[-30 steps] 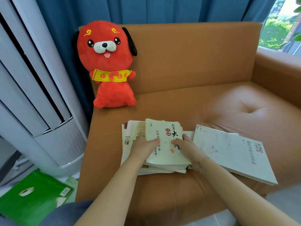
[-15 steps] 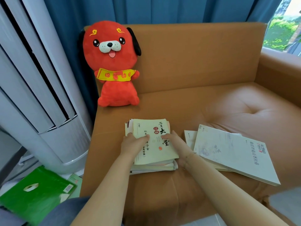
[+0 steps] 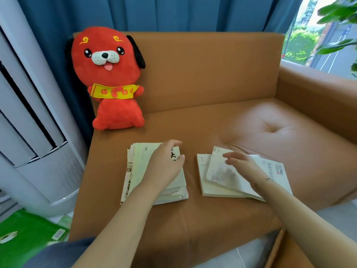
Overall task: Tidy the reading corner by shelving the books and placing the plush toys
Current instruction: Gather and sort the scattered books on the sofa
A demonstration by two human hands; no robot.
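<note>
**A:** So where's everything sitting right now?

**B:** All on the brown sofa (image 3: 212, 120). There's a stack of books (image 3: 139, 171) on the near left part of the seat, a bit fanned out at its left edge, and the left hand (image 3: 164, 167) lies flat on top of it, fingers straight and relaxed, just pressing on the cover. No curl around anything.

**A:** And the other one?

**B:** The right hand (image 3: 243, 165) is over the second pile, two white books (image 3: 216, 182) just right of the stack with a strip of bare cushion between them. The top one sits crooked across the lower one. Fingers are spread and loose, open, and it's blurry (can't tell if the fingertips actually touch the cover).

**A:** The plush?

**B:** The red plush dog (image 3: 114, 82) sits upright in the far left corner of the sofa, leaning on the backrest, well apart from the books. Blue curtain (image 3: 173, 12) behind, a white standing air conditioner (image 3: 32, 132) left of the sofa, and a green bag (image 3: 29, 233) on the floor near left.
</note>
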